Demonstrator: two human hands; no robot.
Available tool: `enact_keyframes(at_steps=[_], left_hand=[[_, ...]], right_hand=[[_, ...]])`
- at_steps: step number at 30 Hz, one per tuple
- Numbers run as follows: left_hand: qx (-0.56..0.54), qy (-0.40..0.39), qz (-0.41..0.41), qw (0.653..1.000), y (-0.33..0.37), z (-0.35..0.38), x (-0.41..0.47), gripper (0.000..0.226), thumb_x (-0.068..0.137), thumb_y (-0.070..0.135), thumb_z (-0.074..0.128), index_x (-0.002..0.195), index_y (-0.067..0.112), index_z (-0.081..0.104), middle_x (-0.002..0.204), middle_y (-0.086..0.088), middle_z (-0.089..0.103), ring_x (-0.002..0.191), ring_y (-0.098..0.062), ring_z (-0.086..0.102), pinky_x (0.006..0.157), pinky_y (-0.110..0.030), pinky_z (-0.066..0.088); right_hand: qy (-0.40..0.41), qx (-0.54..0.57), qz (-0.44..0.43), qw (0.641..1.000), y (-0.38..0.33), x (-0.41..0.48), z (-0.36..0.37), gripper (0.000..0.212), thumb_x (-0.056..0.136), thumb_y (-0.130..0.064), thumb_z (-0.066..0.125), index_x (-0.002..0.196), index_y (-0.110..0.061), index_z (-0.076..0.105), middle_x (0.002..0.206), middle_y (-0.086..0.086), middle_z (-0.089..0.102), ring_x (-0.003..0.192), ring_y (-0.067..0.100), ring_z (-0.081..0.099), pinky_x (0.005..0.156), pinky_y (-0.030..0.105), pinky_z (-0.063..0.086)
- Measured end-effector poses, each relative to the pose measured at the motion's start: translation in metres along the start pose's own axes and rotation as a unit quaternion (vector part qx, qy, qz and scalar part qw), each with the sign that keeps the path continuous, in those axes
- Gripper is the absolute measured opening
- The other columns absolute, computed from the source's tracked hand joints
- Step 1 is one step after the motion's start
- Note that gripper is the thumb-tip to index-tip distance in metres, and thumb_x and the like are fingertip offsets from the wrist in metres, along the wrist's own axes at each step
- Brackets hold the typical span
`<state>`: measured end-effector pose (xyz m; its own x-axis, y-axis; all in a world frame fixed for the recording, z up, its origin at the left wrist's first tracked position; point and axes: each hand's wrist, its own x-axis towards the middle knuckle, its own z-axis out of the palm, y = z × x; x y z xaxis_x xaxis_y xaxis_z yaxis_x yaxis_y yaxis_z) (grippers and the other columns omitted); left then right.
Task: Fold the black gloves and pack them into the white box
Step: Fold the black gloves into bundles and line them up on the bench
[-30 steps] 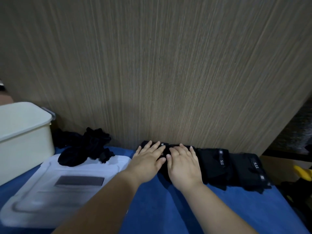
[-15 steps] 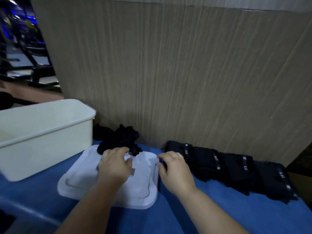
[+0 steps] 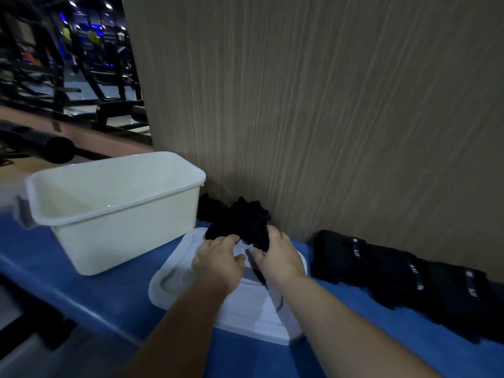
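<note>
1. A heap of black gloves point(image 3: 240, 222) lies on the far end of the white lid point(image 3: 245, 312).
2. The right hand point(image 3: 281, 257) pinches into the heap. The left hand point(image 3: 218, 260) touches its edge, grasp unclear.
3. The step looks like picking a glove. Next, pull one free and flatten it for folding.
4. Folded gloves point(image 3: 395, 271) line the right, and the white box point(image 3: 122, 214) stands left.

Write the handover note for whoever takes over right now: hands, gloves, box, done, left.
Left hand: fingertips at the loose glove pile, grip unclear.
Right hand: gripping a glove from that pile.
Pile sits at the white lid's far edge, beside the white box; no gloves show inside.
Done: folded gloves lined along the wall, right.
To do: fold the pile, pack everything.
</note>
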<state>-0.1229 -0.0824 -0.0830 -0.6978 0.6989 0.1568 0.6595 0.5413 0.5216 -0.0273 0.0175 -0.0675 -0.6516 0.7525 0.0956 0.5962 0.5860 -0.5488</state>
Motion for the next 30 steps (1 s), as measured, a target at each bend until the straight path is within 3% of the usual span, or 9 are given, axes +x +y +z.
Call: enact_keyframes(at_steps=[5, 8, 12, 15, 19, 21, 23, 26, 30], left_hand=[[-0.011, 0.0, 0.007, 1.0, 0.0, 0.002, 0.003, 0.046, 0.097, 0.039, 0.044, 0.142, 0.031, 0.039, 0.142, 0.005, 0.044, 0.132, -0.021, 0.031, 0.107, -0.036, 0.032], [-0.013, 0.013, 0.006, 1.0, -0.001, 0.003, 0.005, 0.045, 0.096, 0.04, 0.044, 0.141, 0.031, 0.042, 0.14, 0.004, 0.046, 0.13, -0.021, 0.033, 0.106, -0.036, 0.033], [-0.035, 0.036, -0.003, 0.999, 0.003, 0.0, 0.006, 0.042, 0.095, 0.044, 0.046, 0.134, 0.029, 0.05, 0.133, 0.001, 0.051, 0.123, -0.024, 0.038, 0.103, -0.038, 0.035], [-0.125, 0.038, 0.008, 0.991, 0.013, -0.002, 0.003, 0.039, 0.094, 0.042, 0.051, 0.128, 0.024, 0.055, 0.128, -0.003, 0.055, 0.118, -0.023, 0.046, 0.101, -0.039, 0.039], [-0.292, -0.111, 0.027, 0.95, 0.04, -0.01, -0.018, 0.049, 0.096, 0.039, 0.051, 0.142, 0.028, 0.039, 0.137, 0.009, 0.044, 0.122, -0.012, 0.049, 0.101, -0.027, 0.037], [-0.379, -0.198, 0.012, 0.904, 0.056, -0.012, -0.032, 0.05, 0.096, 0.038, 0.051, 0.143, 0.032, 0.035, 0.134, 0.013, 0.046, 0.123, -0.012, 0.05, 0.105, -0.031, 0.039], [-0.443, -0.259, -0.01, 0.858, 0.07, -0.011, -0.047, 0.042, 0.096, 0.034, 0.053, 0.137, 0.031, 0.044, 0.127, 0.006, 0.058, 0.109, -0.013, 0.059, 0.092, -0.03, 0.048], [-0.441, -0.311, -0.009, 0.842, 0.094, -0.005, -0.072, 0.028, 0.096, 0.03, 0.054, 0.123, 0.024, 0.054, 0.102, 0.001, 0.065, 0.08, -0.012, 0.059, 0.069, -0.026, 0.045], [-0.394, -0.347, 0.039, 0.85, 0.126, 0.005, -0.095, 0.022, 0.094, 0.028, 0.056, 0.117, 0.026, 0.055, 0.104, 0.007, 0.064, 0.079, -0.004, 0.055, 0.064, -0.019, 0.041]], right_hand=[[0.035, -0.033, 0.013, 0.999, -0.002, 0.014, 0.008, 0.041, 0.096, -0.035, 0.052, 0.131, -0.013, 0.048, 0.131, 0.008, 0.05, 0.118, 0.024, 0.048, 0.092, 0.033, 0.043], [0.051, -0.03, 0.014, 0.998, 0.001, 0.014, 0.007, 0.036, 0.096, -0.033, 0.049, 0.129, -0.017, 0.052, 0.129, 0.004, 0.054, 0.115, 0.022, 0.05, 0.087, 0.033, 0.045], [0.075, -0.013, -0.01, 0.997, 0.009, -0.001, 0.0, 0.038, 0.094, -0.03, 0.051, 0.131, -0.018, 0.054, 0.129, 0.002, 0.056, 0.119, 0.021, 0.049, 0.093, 0.034, 0.045], [0.085, 0.017, -0.014, 0.996, 0.018, -0.023, -0.013, 0.03, 0.093, -0.029, 0.053, 0.122, -0.019, 0.059, 0.118, -0.001, 0.059, 0.112, 0.019, 0.053, 0.088, 0.032, 0.046], [0.076, 0.101, -0.019, 0.992, 0.034, -0.058, -0.036, 0.005, 0.091, -0.026, 0.057, 0.09, -0.028, 0.061, 0.09, -0.01, 0.058, 0.084, 0.008, 0.057, 0.07, 0.027, 0.047], [0.078, 0.131, -0.034, 0.988, 0.045, -0.078, -0.049, 0.015, 0.09, -0.021, 0.06, 0.083, -0.035, 0.059, 0.085, -0.011, 0.059, 0.08, 0.003, 0.056, 0.068, 0.024, 0.043], [0.079, 0.153, -0.044, 0.984, 0.06, -0.099, -0.062, 0.016, 0.088, -0.019, 0.063, 0.084, -0.034, 0.06, 0.084, -0.011, 0.063, 0.079, 0.003, 0.058, 0.071, 0.026, 0.046], [0.063, 0.158, -0.041, 0.984, 0.084, -0.131, -0.084, 0.023, 0.088, -0.021, 0.064, 0.093, -0.042, 0.058, 0.083, -0.013, 0.066, 0.076, 0.003, 0.061, 0.07, 0.025, 0.049], [0.026, 0.164, -0.013, 0.986, 0.114, -0.168, -0.11, 0.025, 0.08, -0.035, 0.068, 0.1, -0.048, 0.06, 0.091, -0.01, 0.068, 0.086, 0.005, 0.062, 0.08, 0.029, 0.052]])
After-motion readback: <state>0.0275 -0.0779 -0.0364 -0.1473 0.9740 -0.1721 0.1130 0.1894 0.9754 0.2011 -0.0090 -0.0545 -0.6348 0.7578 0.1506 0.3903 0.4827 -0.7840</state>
